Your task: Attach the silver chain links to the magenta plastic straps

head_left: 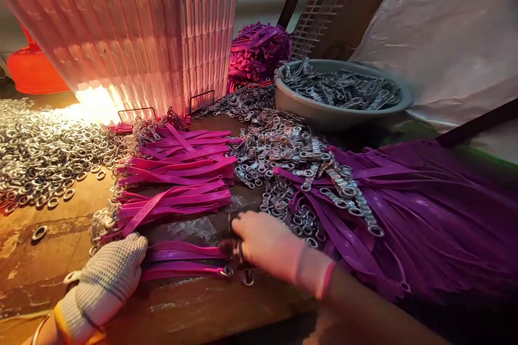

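My left hand (pixel 115 269), in a white dotted knit glove, is closed over the left ends of several purple straps (pixel 182 253) lying crosswise on the table. At the straps' right ends is my right hand (pixel 263 240), in a pale glove with a pink cuff. Its fingers are curled together, and a dark blurred shape under them hides what they hold. A metal ring (pixel 226 271) shows at one strap end, and another metal piece (pixel 247 278) lies just below the right hand. Bundled pink straps with metal ends (pixel 178 199) are stacked just beyond.
Loose metal rings (pixel 52 156) are heaped at the left. Metal clips (pixel 283 140) form a pile at centre right, before a basin (pixel 324 110) full of more. Long purple straps (pixel 424 215) spread over the right side. A ribbed translucent panel (pixel 141 38) stands behind.
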Demonstrator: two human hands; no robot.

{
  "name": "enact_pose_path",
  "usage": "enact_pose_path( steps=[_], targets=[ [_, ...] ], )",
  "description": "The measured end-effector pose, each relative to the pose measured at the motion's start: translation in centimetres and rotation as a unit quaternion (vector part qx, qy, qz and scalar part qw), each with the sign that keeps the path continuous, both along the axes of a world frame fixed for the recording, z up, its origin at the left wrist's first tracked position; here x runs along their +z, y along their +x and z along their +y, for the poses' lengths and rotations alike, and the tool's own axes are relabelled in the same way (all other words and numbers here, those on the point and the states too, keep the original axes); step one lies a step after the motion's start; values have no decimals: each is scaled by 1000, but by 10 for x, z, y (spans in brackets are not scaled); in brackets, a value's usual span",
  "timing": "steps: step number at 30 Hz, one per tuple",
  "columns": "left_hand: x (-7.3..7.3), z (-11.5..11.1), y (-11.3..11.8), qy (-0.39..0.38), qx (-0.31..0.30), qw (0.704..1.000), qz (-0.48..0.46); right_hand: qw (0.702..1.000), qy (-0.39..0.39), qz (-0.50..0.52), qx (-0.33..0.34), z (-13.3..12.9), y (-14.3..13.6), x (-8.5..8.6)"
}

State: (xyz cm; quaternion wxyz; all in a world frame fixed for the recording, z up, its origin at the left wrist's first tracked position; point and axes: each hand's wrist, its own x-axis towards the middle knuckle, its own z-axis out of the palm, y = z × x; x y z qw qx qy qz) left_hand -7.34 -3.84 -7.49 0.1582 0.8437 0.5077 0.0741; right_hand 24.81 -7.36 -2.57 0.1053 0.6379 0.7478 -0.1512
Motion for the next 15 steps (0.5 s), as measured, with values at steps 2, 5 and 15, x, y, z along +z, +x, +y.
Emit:
enact_pose_path(
  steps=[2,5,15],
  targets=[
    [12,-4,6,-23,-37,998,-37,994,44,33,-90,23,23,4],
    [41,-6,28,-117,-33,972,-200,952,146,115,-244,64,49,-5],
    [26,13,118,-695,160,449,-539,884,183,302,-306,97,54,-49]
  ],
)
